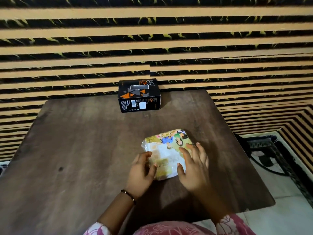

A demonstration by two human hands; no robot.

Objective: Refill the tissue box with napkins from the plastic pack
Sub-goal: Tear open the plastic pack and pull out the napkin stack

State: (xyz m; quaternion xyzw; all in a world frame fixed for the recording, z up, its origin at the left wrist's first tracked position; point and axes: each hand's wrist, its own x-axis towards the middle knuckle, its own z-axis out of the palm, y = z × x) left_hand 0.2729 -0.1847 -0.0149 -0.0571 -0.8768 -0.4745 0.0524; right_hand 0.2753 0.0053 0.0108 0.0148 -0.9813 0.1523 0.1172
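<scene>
The plastic pack (166, 152) lies sealed just below frame centre on the counter (84, 150), napkins not yet out. The left hand (142, 172) curls its fingers round its near-left edge; the right hand (194, 167) rests spread fingers on it. The tissue box (139, 95), upper centre, waits unfilled.

Single head-worn wide-angle view, looking forward and steeply down onto the wooden table (84, 150) from the person's seated position. The near table edge fills the lower frame; the striped wall (152, 39) closes the background.
</scene>
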